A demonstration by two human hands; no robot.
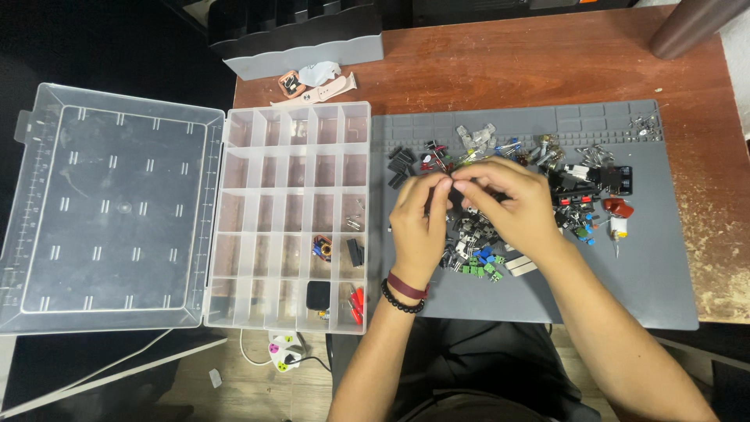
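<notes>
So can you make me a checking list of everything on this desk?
Surface: wooden desk with a grey mat on it.
Job's things: pile of small electronic parts; clear compartment box, lid open, mostly bare.
Clutter: pink watch, grey rack, dark cylinder.
Fingers: left hand and right hand meet fingertip to fingertip above the pile; whatever they pinch is too small to tell.
Cables: white cable and plug on the floor.
Surroundings: wooden floor, dark.

My arms are bare, no sleeves. On my left wrist [405,291] I wear two bands: a maroon wristband [407,285] and, at its 7 o'clock, a black beaded bracelet [399,302].
</notes>
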